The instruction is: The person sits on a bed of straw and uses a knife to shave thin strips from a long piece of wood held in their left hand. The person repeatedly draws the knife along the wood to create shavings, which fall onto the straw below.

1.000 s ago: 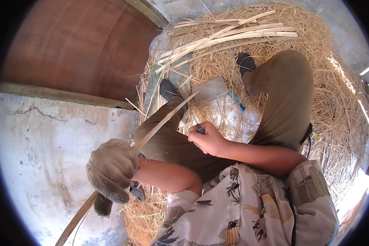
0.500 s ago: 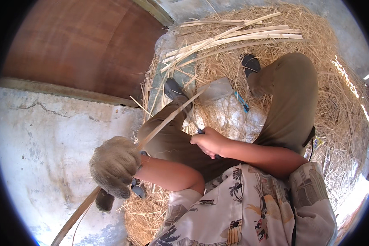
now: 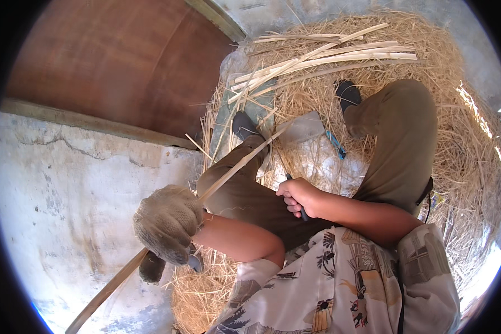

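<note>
My left hand (image 3: 168,224), in a knitted work glove, is closed around a long pale bamboo strip (image 3: 240,165). The strip slants from the lower left, through the glove, up over my left leg toward my foot. In front of my waist my bare right hand (image 3: 301,196) is wrapped around the dark handle of a knife (image 3: 304,214). The thin blade beyond that fist is hard to make out. Apart from each other, the two hands have the strip's upper part running to the left of the knife.
Several split strips (image 3: 345,55) lie across a heap of shavings (image 3: 451,139) beyond my feet. Between my legs are a grey flat piece (image 3: 301,128) and a blue slim object (image 3: 335,145). A cracked wall (image 3: 67,183) and a brown wooden panel (image 3: 117,67) stand close on the left.
The whole view has shifted slightly. My right hand has turned the knife, so its handle now points more upright and its lower end shows. The left hand keeps its grip on the strip.
</note>
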### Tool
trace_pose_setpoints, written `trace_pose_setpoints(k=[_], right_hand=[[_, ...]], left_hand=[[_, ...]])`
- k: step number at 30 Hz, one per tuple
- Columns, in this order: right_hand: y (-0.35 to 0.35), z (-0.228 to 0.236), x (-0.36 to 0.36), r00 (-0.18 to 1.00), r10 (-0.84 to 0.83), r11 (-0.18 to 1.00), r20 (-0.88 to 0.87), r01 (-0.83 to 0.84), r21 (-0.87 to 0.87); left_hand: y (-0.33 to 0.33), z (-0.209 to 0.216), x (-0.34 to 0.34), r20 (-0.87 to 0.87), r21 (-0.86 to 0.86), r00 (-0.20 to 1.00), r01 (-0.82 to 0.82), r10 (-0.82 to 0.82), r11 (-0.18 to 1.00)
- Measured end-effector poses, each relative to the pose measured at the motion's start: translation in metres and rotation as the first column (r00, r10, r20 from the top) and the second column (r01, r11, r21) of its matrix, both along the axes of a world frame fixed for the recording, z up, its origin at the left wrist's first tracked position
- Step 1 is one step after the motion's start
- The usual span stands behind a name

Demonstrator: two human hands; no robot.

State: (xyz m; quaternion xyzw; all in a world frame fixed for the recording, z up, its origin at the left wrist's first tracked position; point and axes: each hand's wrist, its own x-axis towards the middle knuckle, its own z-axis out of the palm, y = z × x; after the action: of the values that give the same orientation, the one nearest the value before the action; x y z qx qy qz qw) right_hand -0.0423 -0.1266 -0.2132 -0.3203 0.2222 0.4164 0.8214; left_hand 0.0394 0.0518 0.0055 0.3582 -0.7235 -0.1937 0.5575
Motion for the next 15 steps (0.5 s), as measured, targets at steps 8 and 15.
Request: trace_pose_setpoints(k=[8, 15], right_hand=[[0.008, 0.018, -0.010, 0.792, 0.061, 0.998, 0.607, -0.042, -0.045], [0.011, 0.007, -0.014, 0.867, 0.083, 0.981, 0.491, 0.016, -0.195]], left_hand=[[0.001, -0.008, -0.008, -0.059, -0.130, 0.991, -0.123, 0.117, 0.984], [0.011, -0.016, -0.018, -0.187, -0.153, 0.958, -0.247, 0.218, 0.957]])
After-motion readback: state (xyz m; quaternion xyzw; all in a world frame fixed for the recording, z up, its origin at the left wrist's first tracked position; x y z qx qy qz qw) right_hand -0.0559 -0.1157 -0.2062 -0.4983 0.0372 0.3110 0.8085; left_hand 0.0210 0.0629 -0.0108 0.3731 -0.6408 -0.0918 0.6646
